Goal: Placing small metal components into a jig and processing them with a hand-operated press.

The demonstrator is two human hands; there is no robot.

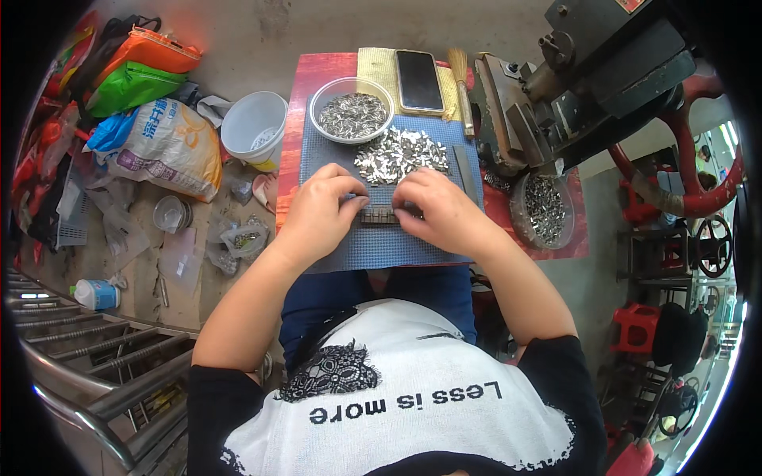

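A small dark slotted metal block (379, 215) lies on the blue ribbed mat (357, 252) in front of me. At its left end my left hand (324, 208) is closed, thumb and index finger drawn together; whatever is between them is too small to make out. My right hand (435, 208) curls over the block's right end with fingers bent inward, hiding what they grip. Just beyond both hands spreads a loose pile of small shiny metal pieces (401, 155). Behind it to the left, a clear round bowl (313, 119) holds more small metal parts.
A phone (419, 81) lies on a yellow cloth (375, 62) at the far edge, beside a straw brush (460, 71). A flat metal bar (464, 173) rests right of the pile. Dark machinery (548, 119) and another parts tub (517, 213) stand right; a white bucket (238, 131) stands left.
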